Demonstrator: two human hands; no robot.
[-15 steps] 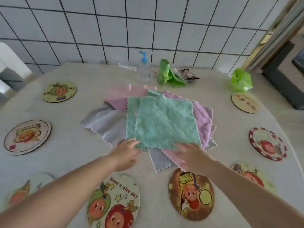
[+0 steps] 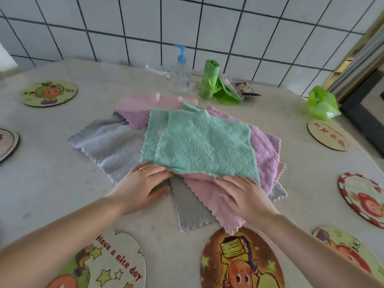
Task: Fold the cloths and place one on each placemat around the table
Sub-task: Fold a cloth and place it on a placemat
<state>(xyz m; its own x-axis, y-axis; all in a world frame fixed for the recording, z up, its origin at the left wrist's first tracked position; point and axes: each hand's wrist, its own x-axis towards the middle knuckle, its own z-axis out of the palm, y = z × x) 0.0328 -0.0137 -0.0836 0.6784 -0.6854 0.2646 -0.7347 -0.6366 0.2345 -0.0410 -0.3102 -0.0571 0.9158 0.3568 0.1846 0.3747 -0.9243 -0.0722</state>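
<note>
Lighting: bright, even daylight; shadows faint. Focus soft throughout. Wide-angle lens bowed the wall tiles (image 2: 145, 23) at edges.

The teal cloth (image 2: 204, 147) atop the pile is fluffy microfibre, quilted in a scale pattern, its edges pinked; the grey cloth (image 2: 110, 143) at nine o'clock is the same matt nap. The table (image 2: 52, 183) looks like pale, faintly mottled stone, smooth and dull; the placemats (image 2: 243, 260) are flat printed board; the wall (image 2: 207, 23) at twelve o'clock is glossy white tile; the bottle (image 2: 180, 76) is clear plastic; the bags (image 2: 208, 82) are thin, shiny green plastic.
</note>
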